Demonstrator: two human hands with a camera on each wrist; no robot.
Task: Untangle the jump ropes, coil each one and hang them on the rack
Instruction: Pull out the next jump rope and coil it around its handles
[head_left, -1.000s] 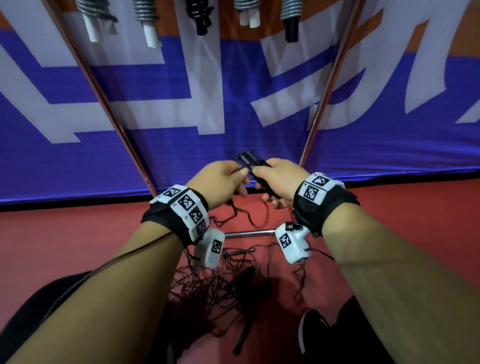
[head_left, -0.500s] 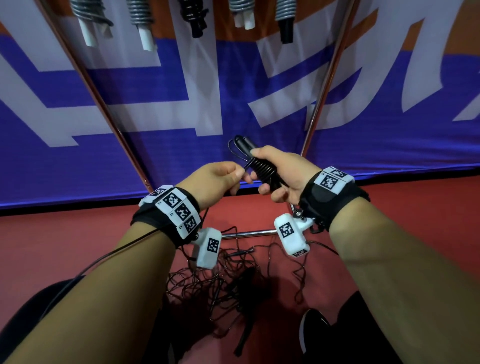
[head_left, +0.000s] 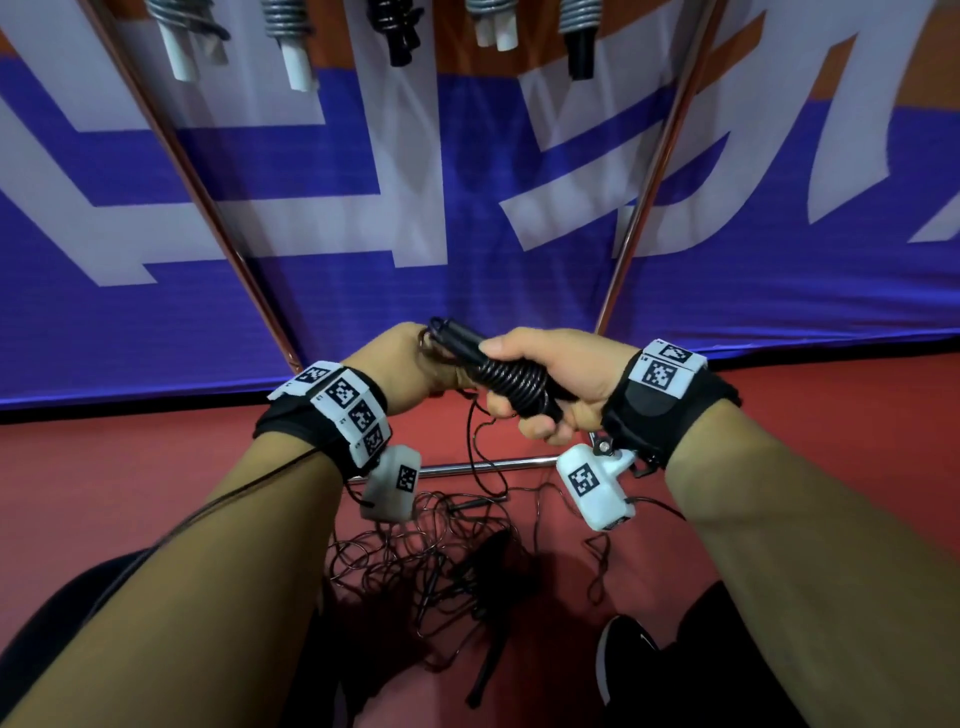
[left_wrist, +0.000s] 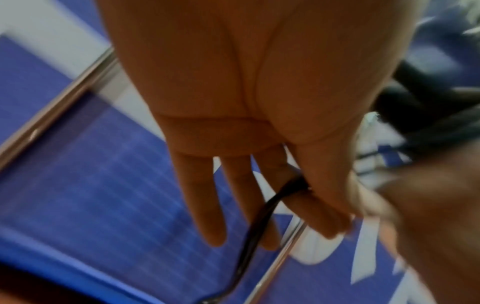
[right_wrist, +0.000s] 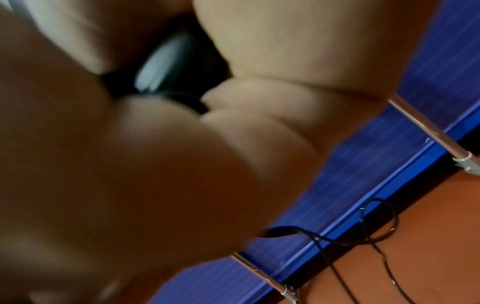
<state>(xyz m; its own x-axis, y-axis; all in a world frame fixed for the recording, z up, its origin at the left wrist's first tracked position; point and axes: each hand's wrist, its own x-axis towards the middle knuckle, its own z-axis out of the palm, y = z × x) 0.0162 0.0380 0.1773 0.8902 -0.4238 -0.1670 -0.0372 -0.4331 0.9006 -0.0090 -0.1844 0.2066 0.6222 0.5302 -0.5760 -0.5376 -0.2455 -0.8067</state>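
My right hand (head_left: 540, 387) grips a black jump rope's handles (head_left: 511, 382) with its cord wound round them in tight coils; in the right wrist view the handle (right_wrist: 166, 74) shows dark between my curled fingers. My left hand (head_left: 410, 371) sits just left of the bundle's far end, pinching the black cord (left_wrist: 262, 207) between thumb and forefinger while the other fingers (left_wrist: 205, 205) stay straight. A loose length of cord (head_left: 475, 447) hangs from the bundle to the floor. A tangled pile of thin black ropes (head_left: 426, 566) lies on the red floor below my wrists.
The rack's metal legs (head_left: 208, 171) slant up on both sides, with a low crossbar (head_left: 483, 465). Several coiled ropes (head_left: 285, 31) hang along the top. A blue and white banner (head_left: 467, 208) stands behind. My shoe (head_left: 623, 654) rests near the pile.
Both hands have lifted the bundle higher and more cord is wound round the handles. The right hand has turned, so the coils now face the camera.
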